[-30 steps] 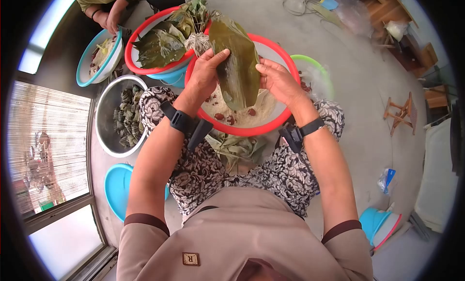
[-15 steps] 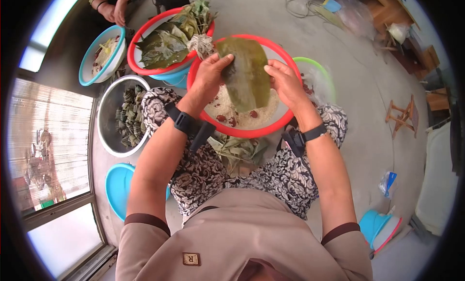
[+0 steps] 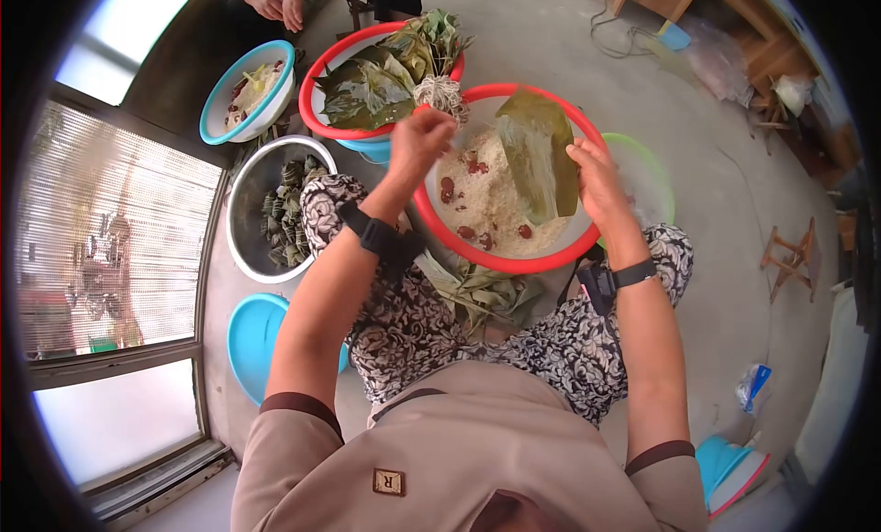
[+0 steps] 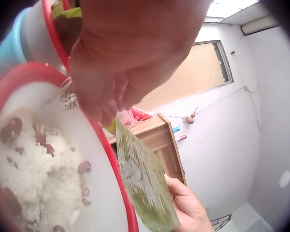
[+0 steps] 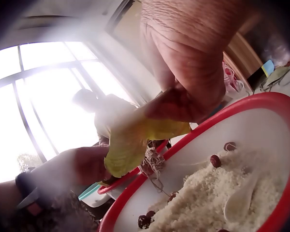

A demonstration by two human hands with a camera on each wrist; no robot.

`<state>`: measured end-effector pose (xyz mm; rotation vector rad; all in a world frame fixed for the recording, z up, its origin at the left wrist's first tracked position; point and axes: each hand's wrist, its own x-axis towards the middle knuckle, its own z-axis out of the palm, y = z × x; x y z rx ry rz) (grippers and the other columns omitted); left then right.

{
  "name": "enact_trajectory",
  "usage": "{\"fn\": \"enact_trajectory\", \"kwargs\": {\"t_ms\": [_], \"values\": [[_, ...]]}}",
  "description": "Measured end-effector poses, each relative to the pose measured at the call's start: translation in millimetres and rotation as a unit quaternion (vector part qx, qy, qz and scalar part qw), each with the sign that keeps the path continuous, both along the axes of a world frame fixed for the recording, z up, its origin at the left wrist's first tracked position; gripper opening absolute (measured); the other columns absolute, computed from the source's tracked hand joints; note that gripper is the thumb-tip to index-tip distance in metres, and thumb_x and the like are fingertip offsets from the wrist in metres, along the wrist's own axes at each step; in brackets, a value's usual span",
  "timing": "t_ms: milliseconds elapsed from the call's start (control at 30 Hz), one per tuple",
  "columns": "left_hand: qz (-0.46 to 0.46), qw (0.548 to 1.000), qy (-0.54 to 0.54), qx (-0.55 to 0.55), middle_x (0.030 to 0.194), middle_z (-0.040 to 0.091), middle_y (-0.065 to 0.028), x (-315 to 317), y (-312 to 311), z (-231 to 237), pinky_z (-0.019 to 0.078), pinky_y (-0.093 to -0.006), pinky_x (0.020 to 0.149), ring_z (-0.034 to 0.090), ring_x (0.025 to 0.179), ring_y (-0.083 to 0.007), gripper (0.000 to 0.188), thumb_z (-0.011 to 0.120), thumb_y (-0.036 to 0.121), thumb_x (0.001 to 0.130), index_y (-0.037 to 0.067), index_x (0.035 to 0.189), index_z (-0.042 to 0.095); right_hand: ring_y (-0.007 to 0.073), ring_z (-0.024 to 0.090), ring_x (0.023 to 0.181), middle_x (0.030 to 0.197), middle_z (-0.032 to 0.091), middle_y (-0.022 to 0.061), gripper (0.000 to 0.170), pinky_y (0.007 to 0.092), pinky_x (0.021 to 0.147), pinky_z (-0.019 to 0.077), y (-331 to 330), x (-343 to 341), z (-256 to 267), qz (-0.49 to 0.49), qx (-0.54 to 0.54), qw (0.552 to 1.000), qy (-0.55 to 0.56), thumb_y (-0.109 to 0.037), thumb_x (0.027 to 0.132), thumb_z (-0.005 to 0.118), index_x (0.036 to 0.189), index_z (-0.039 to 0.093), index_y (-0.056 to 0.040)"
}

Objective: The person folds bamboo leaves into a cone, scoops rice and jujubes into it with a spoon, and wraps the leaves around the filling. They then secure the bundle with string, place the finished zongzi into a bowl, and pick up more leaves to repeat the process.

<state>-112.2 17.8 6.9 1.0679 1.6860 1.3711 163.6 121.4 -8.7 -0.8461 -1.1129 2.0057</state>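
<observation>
Head view, R hand (image 3: 601, 185) pinches the leaf (image 3: 537, 156) by its edge over the bowl (image 3: 523, 265), L hand (image 3: 420, 147) apart w/ bent fingers, can't tell if empty, pinch prob best kept light to avoid tears.

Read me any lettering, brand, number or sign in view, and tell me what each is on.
"R", upside down in the head view, on the small patch on the shirt.
Blue-and-clear packet on the floor: any print is too small to read.
No other text is legible.
</observation>
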Motion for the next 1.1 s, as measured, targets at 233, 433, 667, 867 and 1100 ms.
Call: {"fn": "enact_trajectory", "kwargs": {"t_ms": [233, 433, 667, 867, 1100], "values": [[0.073, 0.804, 0.587, -0.060, 0.097, 0.064, -0.0125, -54, -14, 5, 0.0475, -0.0408, 0.081, 0.060, 0.096, -0.0301, 0.029, 0.069, 0.021, 0.078, 0.010, 0.105, 0.068, 0.0110, 0.061, 0.091, 0.099, 0.064, 0.0024, 0.017, 0.0263, 0.081, 0.0483, -2, -4, 3, -0.006, 0.000, 1.000, 0.004, -0.011, 0.093, 0.055, 0.107, 0.061, -0.0031], [0.075, 0.818, 0.563, -0.089, 0.096, 0.065, -0.0183, -88, -7, -7, 0.0491, -0.0477, 0.077, 0.062, 0.093, -0.0392, 0.029, 0.063, 0.014, 0.078, 0.009, 0.107, 0.065, 0.0115, 0.059, 0.092, 0.101, 0.063, 0.0030, 0.018, 0.0266, 0.082, 0.0477, 1, -5, -4, 0.004, -0.001, 1.000, 0.025, -0.010, 0.092, 0.058, 0.107, 0.060, -0.0019], [0.149, 0.855, 0.471, -0.158, 0.087, 0.068, -0.0168, -102, -8, 3, 0.0504, -0.0453, 0.076, 0.065, 0.088, -0.0362, 0.017, 0.068, 0.023, 0.076, 0.008, 0.083, 0.072, 0.0123, 0.059, 0.095, 0.103, 0.061, 0.0034, 0.025, 0.0266, 0.083, 0.0472, 6, -2, -18, -0.021, -0.028, 0.999, 0.019, -0.010, 0.089, 0.063, 0.112, 0.058, -0.0009], [0.103, 0.884, 0.427, -0.161, 0.081, 0.068, -0.0160, -102, -8, -9, 0.0504, -0.0427, 0.070, 0.066, 0.080, -0.0333, 0.027, 0.071, 0.032, 0.076, 0.006, 0.083, 0.072, 0.0125, 0.059, 0.096, 0.103, 0.062, 0.0039, 0.026, 0.0266, 0.083, 0.0474, 5, -3, -22, -0.024, -0.030, 0.999, 0.007, -0.010, 0.089, 0.062, 0.113, 0.058, -0.0001], [0.051, 0.922, 0.360, -0.129, 0.082, 0.068, -0.0159, -103, -12, -6, 0.0503, -0.0384, 0.073, 0.066, 0.080, -0.0303, 0.045, 0.076, 0.043, 0.073, 0.003, 0.093, 0.070, 0.0126, 0.059, 0.096, 0.105, 0.062, 0.0050, 0.027, 0.0266, 0.083, 0.0474, 1, -5, -15, -0.022, -0.015, 1.000, -0.005, -0.010, 0.089, 0.062, 0.114, 0.058, 0.0008]]}}
